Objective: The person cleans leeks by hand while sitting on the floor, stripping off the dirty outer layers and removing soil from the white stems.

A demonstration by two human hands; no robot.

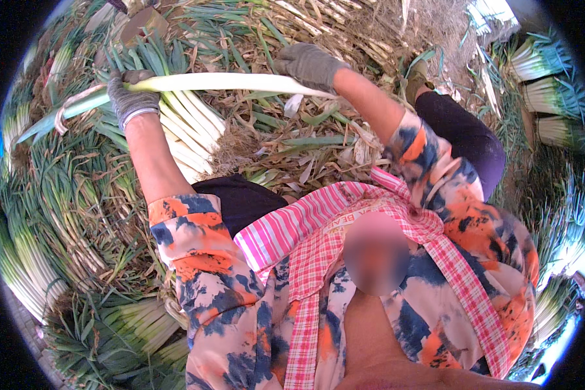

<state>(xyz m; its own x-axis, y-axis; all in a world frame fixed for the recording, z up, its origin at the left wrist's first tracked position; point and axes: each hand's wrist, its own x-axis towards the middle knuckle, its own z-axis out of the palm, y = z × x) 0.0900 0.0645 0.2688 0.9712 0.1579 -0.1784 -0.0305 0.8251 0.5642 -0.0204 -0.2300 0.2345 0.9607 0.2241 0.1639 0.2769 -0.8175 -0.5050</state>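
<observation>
Your left grip (134,99), in a grey knitted glove, is closed around a long, white-and-green leek (221,82) stretched crosswise above a bundle of white-stemmed leeks (187,130) and dry, tan leaf litter (305,156). Your grey-gloved right grip (309,66) is beside its white end; whether it's holding on, I cannot tell.

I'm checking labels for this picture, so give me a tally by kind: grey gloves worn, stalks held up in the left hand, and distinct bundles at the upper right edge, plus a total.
Grey gloves: 2
Held-up leek-like stalk: 1
Distinct green-and-white bundles at upper right: 3
Total: 6
</observation>
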